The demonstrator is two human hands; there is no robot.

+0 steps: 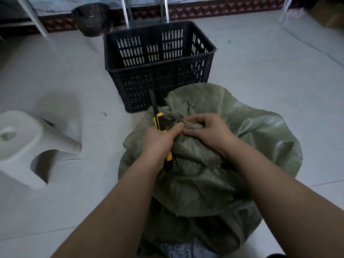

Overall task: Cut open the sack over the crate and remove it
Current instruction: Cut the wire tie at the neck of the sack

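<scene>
**Two hands at the neck of the sack**

Green and woven, the sack is stood on the tiled floor just in front of the black slotted crate. Its bunched neck is pinched by the right hand, fingers curled round the fabric. A yellow-and-black utility knife is gripped by the left hand, blade extended towards the crate. A white stool is set to the left; a dark bin is seen beyond the crate.
</scene>
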